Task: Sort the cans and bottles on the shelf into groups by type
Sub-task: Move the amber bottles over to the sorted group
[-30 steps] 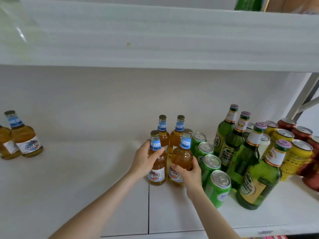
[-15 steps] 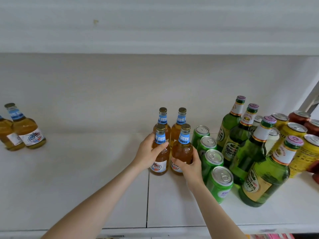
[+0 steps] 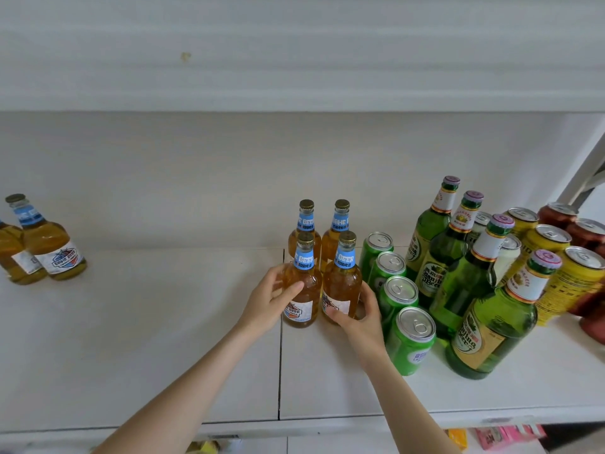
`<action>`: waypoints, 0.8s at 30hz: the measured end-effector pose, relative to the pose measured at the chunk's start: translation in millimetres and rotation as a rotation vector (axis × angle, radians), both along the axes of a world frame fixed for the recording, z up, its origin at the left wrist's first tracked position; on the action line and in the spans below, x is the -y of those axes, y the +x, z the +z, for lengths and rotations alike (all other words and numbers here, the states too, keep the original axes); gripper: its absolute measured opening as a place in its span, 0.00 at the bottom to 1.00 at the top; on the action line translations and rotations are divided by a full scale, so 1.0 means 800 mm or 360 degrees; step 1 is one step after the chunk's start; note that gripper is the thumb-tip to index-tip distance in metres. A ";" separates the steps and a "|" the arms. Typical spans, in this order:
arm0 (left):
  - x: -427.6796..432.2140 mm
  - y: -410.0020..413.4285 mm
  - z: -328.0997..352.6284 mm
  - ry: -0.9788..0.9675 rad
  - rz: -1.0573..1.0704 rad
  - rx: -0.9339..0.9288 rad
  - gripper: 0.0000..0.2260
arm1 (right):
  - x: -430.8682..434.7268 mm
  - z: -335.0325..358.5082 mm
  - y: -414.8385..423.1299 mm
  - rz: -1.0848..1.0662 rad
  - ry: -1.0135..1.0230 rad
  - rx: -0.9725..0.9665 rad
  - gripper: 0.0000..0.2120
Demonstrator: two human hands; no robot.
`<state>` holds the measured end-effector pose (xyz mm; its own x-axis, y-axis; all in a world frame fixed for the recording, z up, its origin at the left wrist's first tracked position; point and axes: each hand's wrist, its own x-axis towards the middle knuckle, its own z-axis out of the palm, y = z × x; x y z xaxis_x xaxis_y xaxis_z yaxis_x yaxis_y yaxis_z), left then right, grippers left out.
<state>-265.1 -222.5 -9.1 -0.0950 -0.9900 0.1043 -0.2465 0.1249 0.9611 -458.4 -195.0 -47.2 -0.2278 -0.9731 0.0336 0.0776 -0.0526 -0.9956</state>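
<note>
Several amber beer bottles with blue neck labels stand in a tight square at the shelf's middle. My left hand [image 3: 273, 298] grips the front left amber bottle [image 3: 302, 286]. My right hand [image 3: 360, 314] grips the front right amber bottle [image 3: 342, 283]. Both bottles stand upright on the white shelf [image 3: 163, 339]. Behind them are two more amber bottles [image 3: 322, 224]. A row of green cans [image 3: 401, 303] runs to the right, then green glass bottles [image 3: 465, 280], yellow cans [image 3: 576, 280] and red cans [image 3: 586, 234].
Two more amber bottles [image 3: 49, 247] stand apart at the far left of the shelf. A white board above [image 3: 294, 60] forms the upper shelf. A metal brace [image 3: 586, 178] is at the right. Coloured packages [image 3: 504, 435] show below the shelf's front edge.
Both hands slid the two front amber bottles back, close against the two rear ones. The camera tilted down and slightly left.
</note>
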 end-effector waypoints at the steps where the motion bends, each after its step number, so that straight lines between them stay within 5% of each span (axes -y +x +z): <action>1: -0.006 0.005 -0.011 0.0029 0.0008 0.0016 0.25 | -0.004 -0.003 0.001 -0.0007 -0.0011 0.0000 0.40; 24: 0.013 -0.018 -0.067 -0.0007 0.0293 0.0186 0.23 | 0.028 -0.013 0.003 -0.0156 0.0002 -0.0062 0.26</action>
